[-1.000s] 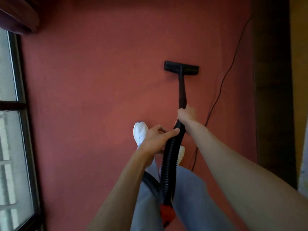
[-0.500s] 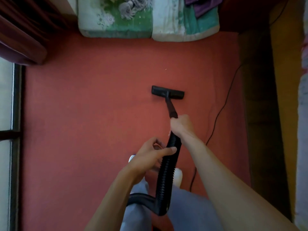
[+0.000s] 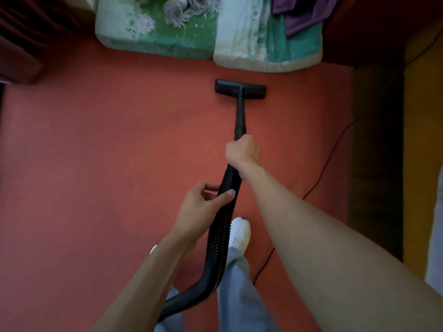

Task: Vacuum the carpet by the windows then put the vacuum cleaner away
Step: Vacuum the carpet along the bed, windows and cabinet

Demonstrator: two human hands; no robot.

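Red carpet (image 3: 96,188) fills the floor. Nearest, the left hand (image 3: 201,207) loosely pinches the ribbed hose (image 3: 220,236), likely guiding slack; beyond it, the right hand (image 3: 242,152) clenches the wand, driving the floor nozzle (image 3: 240,89) toward the cushions (image 3: 208,32) beyond the hose.

The wand (image 3: 240,116) is gripped by the right hand (image 3: 242,151), the hose (image 3: 221,226) by the left hand (image 3: 203,207). The nozzle (image 3: 240,88) is laid on the carpet (image 3: 107,152), near 2 cushions (image 3: 155,22).
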